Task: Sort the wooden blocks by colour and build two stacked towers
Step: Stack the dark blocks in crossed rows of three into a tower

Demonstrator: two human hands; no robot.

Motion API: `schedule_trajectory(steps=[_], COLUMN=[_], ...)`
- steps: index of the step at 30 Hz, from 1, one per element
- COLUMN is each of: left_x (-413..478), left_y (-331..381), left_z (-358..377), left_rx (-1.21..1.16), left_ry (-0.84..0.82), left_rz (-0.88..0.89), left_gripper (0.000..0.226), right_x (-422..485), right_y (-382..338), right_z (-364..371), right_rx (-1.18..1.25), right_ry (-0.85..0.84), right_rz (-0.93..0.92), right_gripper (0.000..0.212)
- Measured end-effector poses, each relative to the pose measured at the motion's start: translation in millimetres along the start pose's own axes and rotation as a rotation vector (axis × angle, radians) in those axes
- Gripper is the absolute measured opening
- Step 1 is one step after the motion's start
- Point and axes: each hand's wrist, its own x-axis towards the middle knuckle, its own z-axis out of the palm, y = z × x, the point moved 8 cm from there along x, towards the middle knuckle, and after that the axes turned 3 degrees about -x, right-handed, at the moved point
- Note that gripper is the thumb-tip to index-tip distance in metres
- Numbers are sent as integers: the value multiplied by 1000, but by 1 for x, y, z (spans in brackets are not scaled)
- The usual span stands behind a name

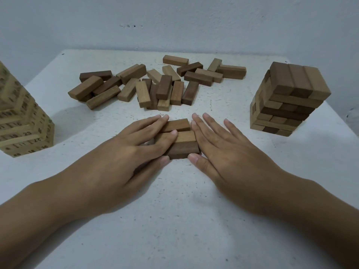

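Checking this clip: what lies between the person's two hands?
In the head view, a few brown blocks laid side by side sit between the left hand and right hand; the left rests over them, the right touches their ends.

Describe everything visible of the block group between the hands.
The block group shows three plain wooden bars lying flat side by side on the white table: mid-brown farthest, tan in the middle, dark brown nearest. The left hand rests over their left ends. The right hand, fingers straight, touches their right ends.
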Motion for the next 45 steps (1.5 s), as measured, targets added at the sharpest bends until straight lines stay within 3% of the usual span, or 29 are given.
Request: schedule_trajectory(steps=[6, 13, 25, 29, 32, 35, 40, 45], left_x=[5, 7, 14, 14, 15, 16, 15, 17], left_y=[-12, -8, -12, -15, -15, -15, -18, -13], left_z=[4, 11, 7, 7, 7, 3, -3, -21], left_rx=[-92, -1, -45, -72, -85, -121, -156, -236], left_ry=[-68, -78, -84, -103, -103, -88, -80, 39], left_rz=[-92, 21, 63, 84, 99, 116, 116, 113], left_gripper=[52, 52, 52, 53, 53, 54, 56, 54], right_x=[2, 1, 7, 7, 11, 11, 6, -5], right_y=[-1, -2, 3, 22, 25, 20, 12, 6], right_z=[0, -2, -9, -30, -31, -36, -42, -62], right_rx=[27, 25, 107, 441, 515, 493, 371, 259], right_ry=[33, 51, -98, 44, 114, 149, 172, 287], right_rz=[12, 4, 38, 97, 26, -49, -107, -143], right_gripper=[68, 72, 80, 81, 70, 58, 56, 51])
